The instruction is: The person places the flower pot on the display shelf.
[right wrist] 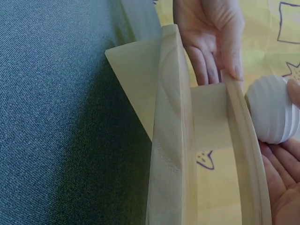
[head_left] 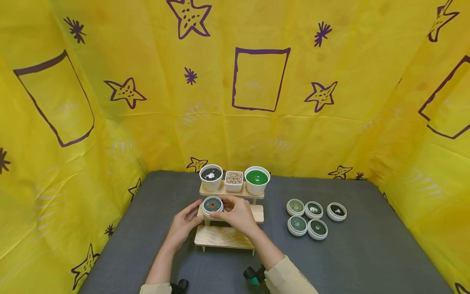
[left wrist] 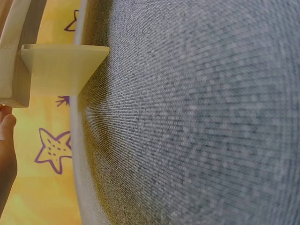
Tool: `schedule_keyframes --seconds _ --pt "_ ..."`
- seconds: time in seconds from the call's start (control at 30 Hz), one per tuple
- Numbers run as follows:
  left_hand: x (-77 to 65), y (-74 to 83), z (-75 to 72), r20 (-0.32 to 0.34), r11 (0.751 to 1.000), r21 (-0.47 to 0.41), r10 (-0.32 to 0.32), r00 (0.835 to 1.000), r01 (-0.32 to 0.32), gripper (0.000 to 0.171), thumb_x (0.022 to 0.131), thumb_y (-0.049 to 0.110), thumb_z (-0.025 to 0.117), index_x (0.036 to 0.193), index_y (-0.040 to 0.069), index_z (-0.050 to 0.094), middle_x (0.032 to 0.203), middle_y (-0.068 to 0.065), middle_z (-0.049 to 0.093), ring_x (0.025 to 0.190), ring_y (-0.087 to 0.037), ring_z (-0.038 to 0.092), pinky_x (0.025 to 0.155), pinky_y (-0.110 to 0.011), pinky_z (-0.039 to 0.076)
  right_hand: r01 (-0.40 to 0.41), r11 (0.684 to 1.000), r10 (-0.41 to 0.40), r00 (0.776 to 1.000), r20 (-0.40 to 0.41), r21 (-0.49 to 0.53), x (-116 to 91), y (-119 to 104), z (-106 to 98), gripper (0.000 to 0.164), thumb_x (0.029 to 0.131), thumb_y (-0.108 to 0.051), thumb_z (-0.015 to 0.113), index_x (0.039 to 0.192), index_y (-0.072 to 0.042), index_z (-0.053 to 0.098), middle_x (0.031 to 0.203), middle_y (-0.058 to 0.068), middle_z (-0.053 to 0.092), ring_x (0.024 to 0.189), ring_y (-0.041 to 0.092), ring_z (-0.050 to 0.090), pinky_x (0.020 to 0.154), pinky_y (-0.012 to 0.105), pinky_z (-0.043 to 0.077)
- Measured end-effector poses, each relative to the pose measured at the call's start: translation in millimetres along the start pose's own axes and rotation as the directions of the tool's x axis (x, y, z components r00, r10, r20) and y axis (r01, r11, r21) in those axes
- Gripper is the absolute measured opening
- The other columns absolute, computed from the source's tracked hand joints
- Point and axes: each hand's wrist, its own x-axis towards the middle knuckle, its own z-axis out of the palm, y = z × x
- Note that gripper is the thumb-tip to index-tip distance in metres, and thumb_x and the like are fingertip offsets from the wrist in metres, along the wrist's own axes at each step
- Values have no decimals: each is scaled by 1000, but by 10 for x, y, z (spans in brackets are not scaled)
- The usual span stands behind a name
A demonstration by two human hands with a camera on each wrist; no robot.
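In the head view, a three-step wooden display stand (head_left: 224, 236) stands on the table. My right hand (head_left: 238, 214) grips a small round white pot (head_left: 212, 205) with a teal and brown top, at the left end of the middle step. The right wrist view shows the pot's ribbed white side (right wrist: 272, 110) against that step. My left hand (head_left: 182, 226) holds the step's left end; in the right wrist view its thumb touches the edge and its fingers reach behind. In the left wrist view, part of a hand (left wrist: 7, 150) shows beside the wood.
The top step carries a white cup with a dark fill (head_left: 211, 178), a square white cup of beige bits (head_left: 233, 181) and a white cup with a green fill (head_left: 257, 180). Several small round pots (head_left: 297, 226) sit on the grey table (head_left: 352, 253) at right. Yellow cloth (head_left: 257, 134) surrounds it.
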Motion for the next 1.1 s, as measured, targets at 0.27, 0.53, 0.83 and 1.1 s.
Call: schedule_keyframes --seconds 0.27,0.53,0.83,1.1 --pt "-17 3 0 12 1000 0 -11 1000 11 61 94 8 65 149 -1 40 154 -24 41 114 15 53 89 -11 51 15 999 -16 1000 -10 -43 6 4 28 49 73 -32 88 117 -17 72 108 2 76 92 10 73 75 18 58" --pt "-12 -7 -5 13 1000 -8 -9 1000 9 61 94 7 65 149 0 40 154 -23 41 113 16 53 89 -11 50 18 997 -19 1000 -9 -79 9 -26 33 50 73 -34 88 117 -15 71 106 4 77 92 13 74 76 20 58" --pt "3 -41 -18 7 1000 4 -25 1000 25 61 93 7 65 149 2 41 154 -20 42 113 17 54 90 -12 51 52 992 -55 998 -24 -113 6 -16 50 51 73 -31 88 118 -13 70 107 5 77 93 12 74 76 18 58" --pt "13 -41 -19 8 1000 -2 -13 1000 13 61 93 7 66 148 1 41 155 -21 41 113 17 54 90 -11 51 64 992 -68 997 -39 -110 11 1 50 52 72 -32 89 117 -12 70 106 7 77 93 14 74 77 19 59"
